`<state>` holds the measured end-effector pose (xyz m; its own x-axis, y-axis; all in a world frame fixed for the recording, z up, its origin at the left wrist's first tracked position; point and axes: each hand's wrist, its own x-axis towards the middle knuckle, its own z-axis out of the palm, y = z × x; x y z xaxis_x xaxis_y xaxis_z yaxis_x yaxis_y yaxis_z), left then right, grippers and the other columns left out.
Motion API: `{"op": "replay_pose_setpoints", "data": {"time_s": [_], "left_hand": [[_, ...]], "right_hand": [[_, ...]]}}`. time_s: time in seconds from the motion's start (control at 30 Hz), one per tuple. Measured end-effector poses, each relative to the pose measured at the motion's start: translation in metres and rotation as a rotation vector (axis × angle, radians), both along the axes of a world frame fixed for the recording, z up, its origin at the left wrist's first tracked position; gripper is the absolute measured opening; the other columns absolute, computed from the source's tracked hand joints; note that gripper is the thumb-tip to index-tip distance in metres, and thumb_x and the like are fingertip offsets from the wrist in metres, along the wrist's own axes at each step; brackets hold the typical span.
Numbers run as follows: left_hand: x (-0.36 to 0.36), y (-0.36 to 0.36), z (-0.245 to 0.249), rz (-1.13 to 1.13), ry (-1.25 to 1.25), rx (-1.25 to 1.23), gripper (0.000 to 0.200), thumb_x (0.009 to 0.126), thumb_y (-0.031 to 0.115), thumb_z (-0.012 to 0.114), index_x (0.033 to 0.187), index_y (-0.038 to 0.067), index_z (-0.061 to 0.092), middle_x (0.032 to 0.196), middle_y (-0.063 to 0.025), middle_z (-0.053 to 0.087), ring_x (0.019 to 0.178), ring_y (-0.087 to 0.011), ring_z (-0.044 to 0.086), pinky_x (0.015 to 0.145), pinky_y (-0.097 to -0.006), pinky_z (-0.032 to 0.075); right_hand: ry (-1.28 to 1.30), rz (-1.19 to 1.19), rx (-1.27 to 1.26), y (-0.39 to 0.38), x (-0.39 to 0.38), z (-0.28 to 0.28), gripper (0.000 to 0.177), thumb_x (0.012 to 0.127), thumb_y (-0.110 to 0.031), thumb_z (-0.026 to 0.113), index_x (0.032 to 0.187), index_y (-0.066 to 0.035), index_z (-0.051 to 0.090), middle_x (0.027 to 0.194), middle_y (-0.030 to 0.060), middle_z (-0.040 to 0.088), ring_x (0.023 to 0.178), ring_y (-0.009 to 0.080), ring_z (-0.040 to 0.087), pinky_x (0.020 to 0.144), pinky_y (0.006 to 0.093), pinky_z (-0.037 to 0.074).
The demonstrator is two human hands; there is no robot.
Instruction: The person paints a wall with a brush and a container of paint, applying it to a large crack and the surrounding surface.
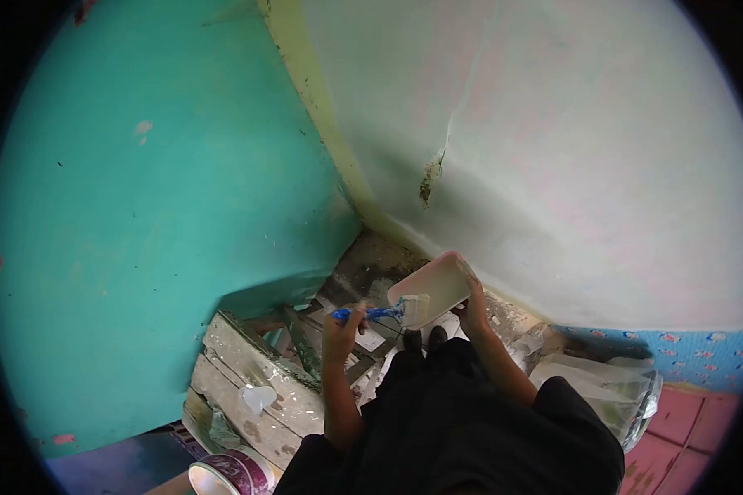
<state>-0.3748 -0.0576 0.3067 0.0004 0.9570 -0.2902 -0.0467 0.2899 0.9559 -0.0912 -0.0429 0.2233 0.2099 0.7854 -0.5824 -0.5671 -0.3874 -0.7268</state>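
My left hand (343, 323) grips a putty knife with a blue handle (371, 313). Its blade rests against the lower edge of a flat pale board (429, 289) smeared with whitish filler. My right hand (473, 307) holds that board by its right edge, tilted up in front of me. Both hands are close together, just above my dark clothing (454, 412), near the corner where two walls meet.
A teal wall (140, 206) stands on the left and a pale wall (570, 165) with a cracked, chipped spot (428, 181) on the right. Below me are paint-stained wooden planks (248, 379), a tin (231, 477), a plastic bag (603, 388) and red floor tiles (685, 421).
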Motion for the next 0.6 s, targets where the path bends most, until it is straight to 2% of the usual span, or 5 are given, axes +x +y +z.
{"op": "replay_pose_setpoints", "data": {"time_s": [0.17,0.27,0.33,0.53,0.6], "left_hand": [[0.020,0.019,-0.028,0.492,-0.412,-0.124,0.031,0.098,0.030,0.058,0.094,0.000,0.067,0.068,-0.0030,0.060,0.058,-0.0104,0.052,0.054,-0.0269,0.041],[0.021,0.029,-0.062,0.582,-0.673,-0.142,0.029,0.097,0.032,0.061,0.096,0.003,0.064,0.072,-0.0037,0.061,0.061,-0.0134,0.057,0.055,-0.0283,0.043],[0.023,0.033,-0.080,0.588,-0.669,-0.152,0.027,0.095,0.030,0.063,0.098,0.003,0.064,0.074,-0.0046,0.063,0.063,-0.0144,0.059,0.057,-0.0286,0.044],[0.026,0.040,-0.166,0.507,-0.535,-0.161,0.021,0.093,0.024,0.066,0.100,0.005,0.064,0.084,-0.0080,0.069,0.071,-0.0157,0.065,0.061,-0.0281,0.046],[0.032,0.046,-0.204,0.495,-0.494,-0.215,0.019,0.093,0.023,0.066,0.102,0.005,0.065,0.087,-0.0088,0.070,0.074,-0.0155,0.066,0.062,-0.0279,0.046]], "right_hand": [[0.009,0.015,-0.028,0.007,0.003,-0.014,0.044,0.094,-0.041,0.052,0.128,-0.015,0.047,0.124,0.0074,0.051,0.113,0.0241,0.053,0.086,0.0500,0.051],[0.007,0.046,-0.048,0.016,0.014,-0.041,0.046,0.094,-0.041,0.051,0.131,-0.014,0.045,0.122,0.0071,0.054,0.112,0.0234,0.054,0.084,0.0473,0.052],[-0.015,0.080,-0.044,0.022,0.018,-0.048,0.047,0.095,-0.040,0.048,0.134,-0.015,0.043,0.121,0.0070,0.055,0.108,0.0229,0.058,0.077,0.0422,0.055],[-0.070,0.112,0.046,0.034,0.034,-0.085,0.045,0.097,-0.038,0.049,0.135,-0.013,0.045,0.121,0.0063,0.057,0.104,0.0200,0.060,0.076,0.0369,0.056],[-0.011,0.097,0.097,0.035,0.034,-0.090,0.047,0.098,-0.036,0.052,0.134,-0.007,0.046,0.122,0.0082,0.056,0.110,0.0200,0.056,0.091,0.0353,0.048]]}}
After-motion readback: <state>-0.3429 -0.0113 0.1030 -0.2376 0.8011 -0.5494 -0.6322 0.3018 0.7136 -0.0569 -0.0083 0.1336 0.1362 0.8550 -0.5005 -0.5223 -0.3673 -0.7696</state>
